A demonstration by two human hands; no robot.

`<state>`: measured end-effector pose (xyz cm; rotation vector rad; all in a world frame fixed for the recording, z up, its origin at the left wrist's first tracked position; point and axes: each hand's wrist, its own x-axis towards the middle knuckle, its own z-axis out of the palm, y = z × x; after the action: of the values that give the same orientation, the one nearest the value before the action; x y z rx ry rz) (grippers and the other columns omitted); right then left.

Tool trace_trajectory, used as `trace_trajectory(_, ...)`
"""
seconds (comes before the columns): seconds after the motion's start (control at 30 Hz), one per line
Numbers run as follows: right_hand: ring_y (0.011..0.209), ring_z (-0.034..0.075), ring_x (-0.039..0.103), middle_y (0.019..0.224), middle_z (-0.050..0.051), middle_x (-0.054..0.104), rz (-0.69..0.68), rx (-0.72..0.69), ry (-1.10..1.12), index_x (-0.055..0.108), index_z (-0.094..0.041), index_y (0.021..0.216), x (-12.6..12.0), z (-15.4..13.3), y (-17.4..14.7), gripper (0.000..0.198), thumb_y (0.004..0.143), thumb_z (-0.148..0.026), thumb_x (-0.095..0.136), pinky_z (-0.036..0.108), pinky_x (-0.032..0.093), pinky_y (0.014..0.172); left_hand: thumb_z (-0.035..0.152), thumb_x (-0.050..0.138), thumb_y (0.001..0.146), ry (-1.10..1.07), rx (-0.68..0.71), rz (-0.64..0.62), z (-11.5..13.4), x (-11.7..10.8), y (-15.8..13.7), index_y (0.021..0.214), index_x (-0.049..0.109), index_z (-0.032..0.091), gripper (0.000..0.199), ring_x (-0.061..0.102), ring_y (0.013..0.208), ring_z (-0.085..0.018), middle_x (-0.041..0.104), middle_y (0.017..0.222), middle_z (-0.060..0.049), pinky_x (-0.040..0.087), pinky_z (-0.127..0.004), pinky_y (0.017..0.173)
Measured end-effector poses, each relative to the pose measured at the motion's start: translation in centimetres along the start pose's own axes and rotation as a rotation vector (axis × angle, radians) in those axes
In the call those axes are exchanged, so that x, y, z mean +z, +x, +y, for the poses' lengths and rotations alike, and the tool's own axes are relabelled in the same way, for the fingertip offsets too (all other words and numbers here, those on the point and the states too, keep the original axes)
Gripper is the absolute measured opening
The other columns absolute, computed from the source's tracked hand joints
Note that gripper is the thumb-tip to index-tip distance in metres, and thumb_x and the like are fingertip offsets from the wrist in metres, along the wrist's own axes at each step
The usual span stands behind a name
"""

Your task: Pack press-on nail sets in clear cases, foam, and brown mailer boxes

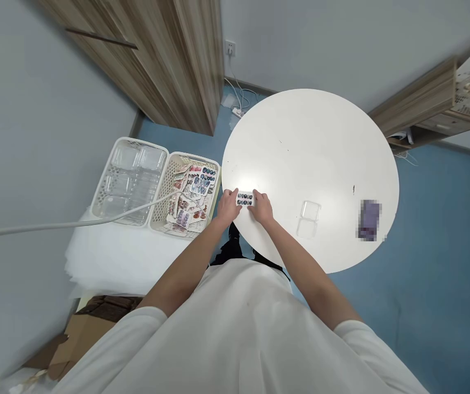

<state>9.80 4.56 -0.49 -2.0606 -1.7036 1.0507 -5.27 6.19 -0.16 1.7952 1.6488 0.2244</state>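
A small white card of press-on nails (245,198), with two rows of dark, shiny nails, is held at the near left edge of the round white table (308,137). My left hand (228,206) grips its left end between thumb and fingers. On the opposite end, my right hand (261,207) pinches the card the same way. To the right of my right hand, a clear plastic case (309,219) lies unfolded on the table, and I see nothing inside it.
Left of the table, one white basket (164,200) holds many nail cards (189,197); another (95,203) holds stacked clear cases (132,180). A white cable (74,223) crosses above them. A blurred purple object (369,220) lies at the table's right. A wooden cabinet (164,60) stands behind.
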Motion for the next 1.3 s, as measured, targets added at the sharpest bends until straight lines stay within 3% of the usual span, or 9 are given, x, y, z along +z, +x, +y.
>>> trace_trajectory(0.23, 0.103, 0.026, 0.045, 0.109, 0.010, 0.044, 0.010, 0.022, -0.062, 0.036, -0.024, 0.130, 0.4, -0.4, -0.4, 0.061, 0.073, -0.020, 0.056, 0.039, 0.043, 0.080, 0.017, 0.062, 0.071, -0.013, 0.029, -0.029, 0.4, -0.2, 0.1, 0.124, 0.041, 0.019, 0.057, 0.047, 0.106, -0.027, 0.047, 0.114, -0.011, 0.039, -0.035, 0.083)
trace_trajectory(0.4, 0.096, 0.023, 0.048, 0.108, 0.009, 0.046, 0.016, -0.074, -0.031, 0.027, -0.022, 0.135, 0.8, 0.5, -1.5, 0.066, 0.074, -0.016, 0.051, 0.038, 0.044, 0.081, 0.013, 0.057, 0.074, -0.046, 0.070, 0.031, 0.6, 0.7, -0.9, 0.127, 0.037, 0.020, 0.057, 0.046, 0.109, -0.028, 0.050, 0.113, -0.011, 0.038, -0.038, 0.088)
trace_trajectory(0.67, 0.096, 0.022, 0.049, 0.112, 0.010, 0.042, -0.029, -0.152, 0.051, 0.013, -0.022, 0.140, -0.9, 3.3, -4.1, 0.076, 0.074, -0.013, 0.049, 0.037, 0.046, 0.080, 0.013, 0.055, 0.073, -0.131, 0.129, -0.001, 2.1, 2.5, -3.0, 0.134, 0.029, 0.018, 0.066, 0.052, 0.089, -0.020, 0.049, 0.104, -0.009, 0.044, -0.033, 0.080)
trace_trajectory(1.0, 0.085, 0.019, 0.052, 0.106, 0.008, 0.044, 0.075, -0.122, 0.153, 0.015, -0.024, 0.140, -6.3, 9.7, -10.0, 0.071, 0.078, -0.022, 0.049, 0.040, 0.047, 0.082, 0.012, 0.053, 0.073, -0.139, 0.343, -0.096, 8.3, 6.7, -5.5, 0.136, 0.024, 0.020, 0.070, 0.051, 0.091, -0.019, 0.047, 0.104, -0.008, 0.044, -0.034, 0.083)
trace_trajectory(1.3, 0.096, 0.023, 0.050, 0.106, 0.008, 0.046, 0.095, -0.086, 0.190, 0.025, -0.024, 0.137, -9.2, 16.6, -13.5, 0.068, 0.075, -0.025, 0.054, 0.042, 0.044, 0.087, 0.017, 0.058, 0.070, -0.036, 0.381, -0.262, 13.6, 10.8, -6.6, 0.122, 0.041, 0.021, 0.055, 0.052, 0.088, -0.021, 0.051, 0.097, -0.007, 0.045, -0.035, 0.078)
